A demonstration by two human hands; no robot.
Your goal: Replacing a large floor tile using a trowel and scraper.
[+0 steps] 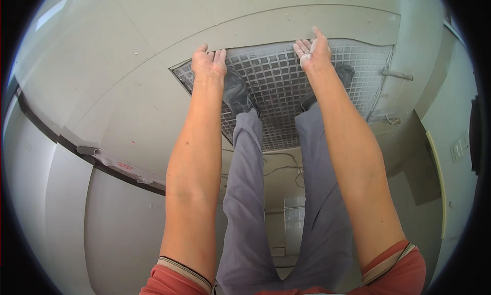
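Note:
A beige panel [353,23] with a slightly curved edge lies across the far side, flush with a beige surface around it. My left hand [208,64] is palm up at its near edge on the left, with the fingertips tucked at or under the edge. Farther right, my right hand [314,50] grips the same edge, thumb resting up over the panel and white dust on the palm and fingers. In front of the panel is a grey surface with a square grid pattern [276,85]. My dark shoes [236,88] stand on it.
Two short pipe stubs, one a whitish pipe [398,74], stick out at the right. Thin cables [286,167] lie behind my feet. A rolled plastic-wrapped item [120,163] lies at the left, along a dark strip. A wall with a socket plate [459,149] rises on the right.

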